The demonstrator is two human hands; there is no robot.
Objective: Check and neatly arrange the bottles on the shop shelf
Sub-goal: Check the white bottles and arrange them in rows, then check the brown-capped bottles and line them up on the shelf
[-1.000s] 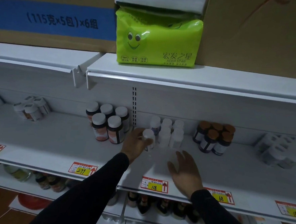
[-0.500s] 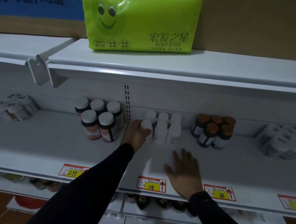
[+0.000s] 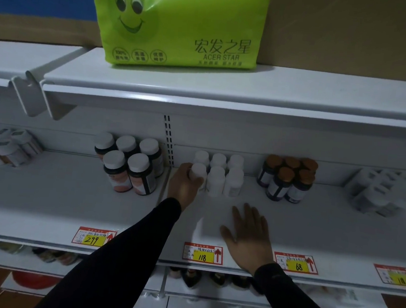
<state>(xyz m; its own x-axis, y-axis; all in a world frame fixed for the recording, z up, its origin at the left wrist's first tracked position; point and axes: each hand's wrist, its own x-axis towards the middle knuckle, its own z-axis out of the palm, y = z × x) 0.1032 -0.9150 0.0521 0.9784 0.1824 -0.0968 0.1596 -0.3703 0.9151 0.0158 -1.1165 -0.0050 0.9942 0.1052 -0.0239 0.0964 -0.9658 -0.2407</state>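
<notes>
My left hand (image 3: 183, 185) is gripping a white bottle (image 3: 197, 172) at nine o'clock of its cluster (image 3: 224, 177); my right hand (image 3: 249, 234) is lying spread on the shelf (image 3: 324, 225).

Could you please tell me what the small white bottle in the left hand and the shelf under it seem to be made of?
The small white bottle held by the left hand looks like matte opaque plastic: uniform white, soft dull sheen, moulded cap. The white shelf seems painted sheet metal: thin folded front edge, smooth faint gloss, though the dim light leaves this open.

Green pack (image 3: 182, 25) above my grip reads "宏发之星 ACER STAR". Shelf-edge price tags read 299 (image 3: 93, 237), 118 (image 3: 202, 253) and 68 (image 3: 296, 263); the far-right tag (image 3: 395, 275) is blurred.
</notes>
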